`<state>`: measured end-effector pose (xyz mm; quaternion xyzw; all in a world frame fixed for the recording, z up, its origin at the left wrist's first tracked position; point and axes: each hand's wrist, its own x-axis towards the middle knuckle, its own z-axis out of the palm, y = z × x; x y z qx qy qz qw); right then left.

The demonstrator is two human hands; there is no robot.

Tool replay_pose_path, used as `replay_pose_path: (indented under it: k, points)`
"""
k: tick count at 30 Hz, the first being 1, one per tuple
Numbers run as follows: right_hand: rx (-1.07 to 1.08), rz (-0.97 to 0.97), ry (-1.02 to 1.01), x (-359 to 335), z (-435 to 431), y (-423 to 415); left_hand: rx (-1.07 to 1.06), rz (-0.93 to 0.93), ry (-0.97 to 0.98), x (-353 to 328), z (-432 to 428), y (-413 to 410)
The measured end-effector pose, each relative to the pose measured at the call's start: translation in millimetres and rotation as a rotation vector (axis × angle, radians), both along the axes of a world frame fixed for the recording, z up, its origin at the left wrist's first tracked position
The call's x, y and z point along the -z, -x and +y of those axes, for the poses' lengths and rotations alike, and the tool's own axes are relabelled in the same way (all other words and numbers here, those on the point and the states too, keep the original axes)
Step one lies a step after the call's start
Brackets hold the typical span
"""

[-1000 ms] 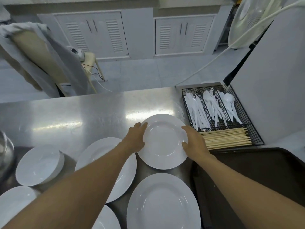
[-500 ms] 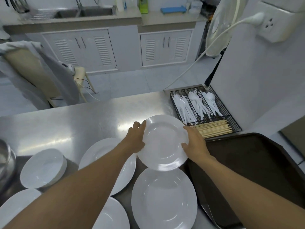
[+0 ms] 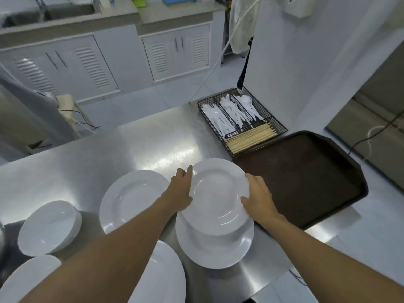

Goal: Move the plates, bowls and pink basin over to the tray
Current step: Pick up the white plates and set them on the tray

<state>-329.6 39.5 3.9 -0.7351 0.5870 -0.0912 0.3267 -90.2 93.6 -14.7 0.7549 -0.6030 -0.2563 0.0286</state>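
I hold a white plate (image 3: 217,195) by its two sides, lifted above the steel counter and overlapping a second white plate (image 3: 215,250) below it. My left hand (image 3: 180,192) grips its left rim and my right hand (image 3: 259,199) its right rim. The dark brown tray (image 3: 306,178) lies just to the right, with nothing on it. More white plates lie at the left (image 3: 131,200) and near me (image 3: 161,278). White bowls (image 3: 49,226) sit at the far left. No pink basin is in view.
A black wire cutlery basket (image 3: 240,121) with white plastic cutlery and wooden chopsticks stands behind the tray. The steel counter (image 3: 109,154) stretches behind the plates. A white wall rises right of the basket. Another white dish (image 3: 26,278) shows at the bottom left.
The plate has come up off the counter and moved toward me and to the right, now above the nearer plate. Both hands kept their grip. The camera view swung right, showing more of the tray.
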Motion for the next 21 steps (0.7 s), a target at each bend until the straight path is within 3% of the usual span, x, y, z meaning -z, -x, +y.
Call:
replay_pose_path:
  k: [14,21]
  points:
    - [0.133,0.155,-0.005,21.2,69.0,16.0,0.174,-0.090,-0.092,17.9,31.9,12.0]
    - [0.203,0.064,-0.070,30.8,84.8,16.8,0.146,-0.048,-0.083,19.0,40.7,16.2]
